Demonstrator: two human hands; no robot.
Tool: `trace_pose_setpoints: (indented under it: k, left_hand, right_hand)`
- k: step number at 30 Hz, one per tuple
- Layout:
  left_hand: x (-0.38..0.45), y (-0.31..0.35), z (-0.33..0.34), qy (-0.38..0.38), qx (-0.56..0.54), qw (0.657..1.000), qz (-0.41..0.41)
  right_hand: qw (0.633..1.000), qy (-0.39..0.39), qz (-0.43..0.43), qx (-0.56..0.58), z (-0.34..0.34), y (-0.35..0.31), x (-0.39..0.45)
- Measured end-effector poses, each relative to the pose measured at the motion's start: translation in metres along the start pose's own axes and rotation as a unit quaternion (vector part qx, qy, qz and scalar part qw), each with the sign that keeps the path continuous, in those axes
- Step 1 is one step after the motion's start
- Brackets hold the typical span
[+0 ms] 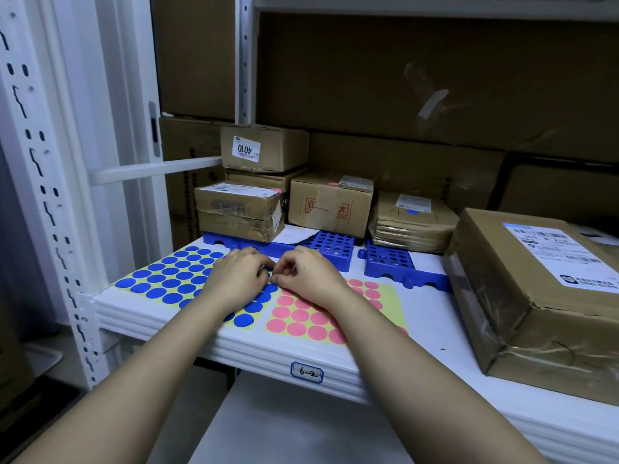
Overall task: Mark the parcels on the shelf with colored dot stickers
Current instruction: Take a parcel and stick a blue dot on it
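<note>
Left hand (238,275) and right hand (306,273), fingers curled, pinch at blue sticker sheet (174,276) near shelf (432,316) edge; grasp unclear.

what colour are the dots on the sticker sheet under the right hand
Pink dots on a yellow sticker sheet, under the right hand; clearest in the head view.

Parcel storeroom, white metal shelving (50,209), stacked labelled cardboard boxes (330,202), shelf tag (306,372) "6-2"

Dim, soft light; wide-angle edge distortion
</note>
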State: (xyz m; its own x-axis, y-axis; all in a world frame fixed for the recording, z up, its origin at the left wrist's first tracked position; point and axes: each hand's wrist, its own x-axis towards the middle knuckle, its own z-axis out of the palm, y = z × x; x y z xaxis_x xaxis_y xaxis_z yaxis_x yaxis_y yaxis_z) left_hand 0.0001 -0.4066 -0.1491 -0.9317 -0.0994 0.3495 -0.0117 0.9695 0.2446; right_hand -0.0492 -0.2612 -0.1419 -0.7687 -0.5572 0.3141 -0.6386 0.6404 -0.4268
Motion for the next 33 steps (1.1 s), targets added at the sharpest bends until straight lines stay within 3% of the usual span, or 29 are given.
trace_pose_setpoints:
  k: [11,17,23,25,29,33]
  left_hand:
    - [0.000,-0.002,0.000,0.022,-0.026,0.999,0.000]
    - [-0.001,-0.002,0.000,0.026,-0.018,1.000,0.004]
    - [0.000,-0.004,0.002,0.031,-0.034,0.999,-0.002]
    - [-0.001,-0.003,0.000,0.041,-0.062,0.997,-0.006]
    - [-0.003,0.003,-0.012,0.169,-0.158,0.973,-0.020]
    - [0.000,0.009,-0.036,0.098,-0.238,0.964,-0.065]
  right_hand:
    - [0.999,-0.012,-0.003,0.036,0.000,0.002,0.000]
    - [1.000,0.011,-0.018,-0.016,0.000,-0.001,-0.001]
    - [0.998,0.038,0.042,0.033,-0.003,-0.002,0.000]
    - [0.996,0.063,0.052,0.047,-0.005,-0.001,0.000]
    - [0.988,0.129,0.053,0.073,-0.011,-0.005,-0.003]
    - [0.973,0.173,0.034,0.150,-0.024,-0.014,-0.002]
